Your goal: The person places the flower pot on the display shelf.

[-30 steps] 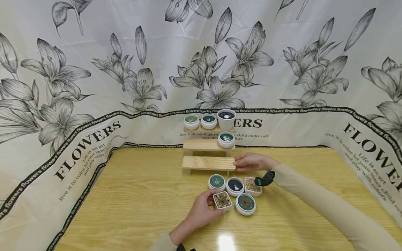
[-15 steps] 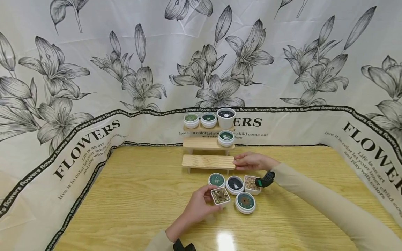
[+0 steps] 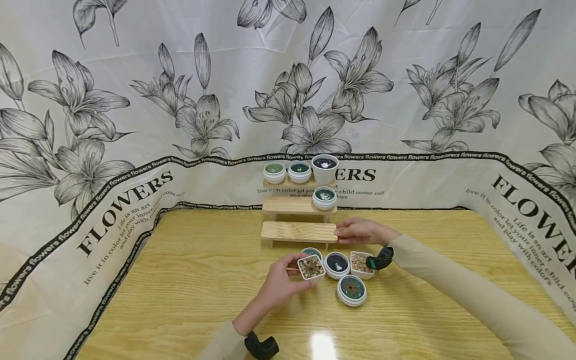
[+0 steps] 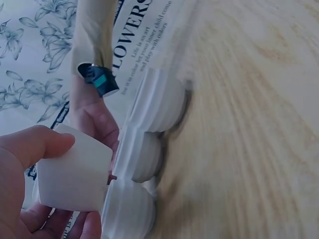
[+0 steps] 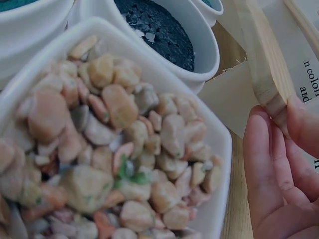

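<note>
My left hand [image 3: 280,282] holds a small square white pot [image 3: 311,268] topped with pebbles, thumb on one side and fingers on the other. In the left wrist view the white pot [image 4: 75,172] is raised beside a row of round white pots [image 4: 137,154]. It overlaps a round green-filled pot [image 3: 311,252] in the head view. My right hand [image 3: 363,232] pinches the right end of the lowest wooden step [image 3: 299,231] of a tiered stand. The right wrist view shows thumb and fingers at that board's end [image 5: 271,74].
On the top step [image 3: 270,185] stand three white pots, and another pot [image 3: 324,198] sits on the middle step's right. In front are a dark-filled pot [image 3: 336,265], a square pebble pot [image 3: 361,264] under my right wrist and a green-brown pot [image 3: 352,290]. A printed cloth [image 3: 216,185] stands behind.
My left hand has lifted the square pot and carried it left and away from me, over the round green-filled pot. The right hand has stayed at the step's end.
</note>
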The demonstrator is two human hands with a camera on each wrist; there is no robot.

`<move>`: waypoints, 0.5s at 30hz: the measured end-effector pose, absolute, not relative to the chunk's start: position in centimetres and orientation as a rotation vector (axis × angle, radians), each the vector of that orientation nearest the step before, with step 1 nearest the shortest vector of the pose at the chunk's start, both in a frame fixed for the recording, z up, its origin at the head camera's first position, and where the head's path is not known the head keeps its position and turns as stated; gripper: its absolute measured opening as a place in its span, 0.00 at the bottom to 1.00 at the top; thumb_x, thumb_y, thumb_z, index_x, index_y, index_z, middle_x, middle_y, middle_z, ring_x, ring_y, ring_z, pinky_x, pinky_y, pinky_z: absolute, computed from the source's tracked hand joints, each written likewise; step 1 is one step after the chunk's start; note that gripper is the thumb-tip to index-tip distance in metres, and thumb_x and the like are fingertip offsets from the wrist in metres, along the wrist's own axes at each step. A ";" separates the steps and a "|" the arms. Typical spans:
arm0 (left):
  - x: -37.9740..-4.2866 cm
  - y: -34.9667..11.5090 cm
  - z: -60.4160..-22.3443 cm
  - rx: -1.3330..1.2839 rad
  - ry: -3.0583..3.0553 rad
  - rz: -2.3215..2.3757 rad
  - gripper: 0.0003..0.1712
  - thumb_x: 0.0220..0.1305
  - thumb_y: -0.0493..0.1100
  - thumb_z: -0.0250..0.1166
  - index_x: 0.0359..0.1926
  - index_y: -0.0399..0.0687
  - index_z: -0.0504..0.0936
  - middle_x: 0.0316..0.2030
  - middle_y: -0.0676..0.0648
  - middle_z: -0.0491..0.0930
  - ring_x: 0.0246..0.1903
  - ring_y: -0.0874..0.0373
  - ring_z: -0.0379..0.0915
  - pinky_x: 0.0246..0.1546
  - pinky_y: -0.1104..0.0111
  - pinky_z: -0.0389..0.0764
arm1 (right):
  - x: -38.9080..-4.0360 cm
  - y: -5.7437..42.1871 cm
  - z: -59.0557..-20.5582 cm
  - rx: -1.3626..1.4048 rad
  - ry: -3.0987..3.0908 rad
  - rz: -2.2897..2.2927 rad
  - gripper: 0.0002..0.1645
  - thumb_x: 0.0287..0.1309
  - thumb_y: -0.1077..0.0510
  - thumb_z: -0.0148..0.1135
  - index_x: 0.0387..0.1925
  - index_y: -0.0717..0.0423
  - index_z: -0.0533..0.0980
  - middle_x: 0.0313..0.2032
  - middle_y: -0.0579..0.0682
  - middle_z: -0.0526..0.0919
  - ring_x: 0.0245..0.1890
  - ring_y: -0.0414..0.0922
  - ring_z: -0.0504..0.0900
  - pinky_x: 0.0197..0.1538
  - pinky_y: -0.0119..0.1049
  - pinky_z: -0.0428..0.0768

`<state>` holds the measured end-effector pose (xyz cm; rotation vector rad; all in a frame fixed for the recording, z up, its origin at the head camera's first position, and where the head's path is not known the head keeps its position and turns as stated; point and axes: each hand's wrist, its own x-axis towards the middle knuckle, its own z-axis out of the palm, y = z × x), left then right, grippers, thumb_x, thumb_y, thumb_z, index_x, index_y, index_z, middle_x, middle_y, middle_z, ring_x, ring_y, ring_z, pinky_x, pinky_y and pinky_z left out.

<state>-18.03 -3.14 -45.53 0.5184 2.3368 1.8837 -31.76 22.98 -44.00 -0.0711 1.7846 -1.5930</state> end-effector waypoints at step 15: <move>-21.5 -3.4 -43.9 0.523 2.376 1.911 0.32 0.47 0.35 0.73 0.56 0.34 0.75 0.45 0.36 0.79 0.41 0.56 0.76 0.44 0.66 0.84 | -31.5 22.8 -43.8 -0.088 1.836 -1.575 0.36 0.68 0.66 0.48 0.69 0.77 0.46 0.35 0.46 0.81 0.33 0.35 0.83 0.45 0.26 0.83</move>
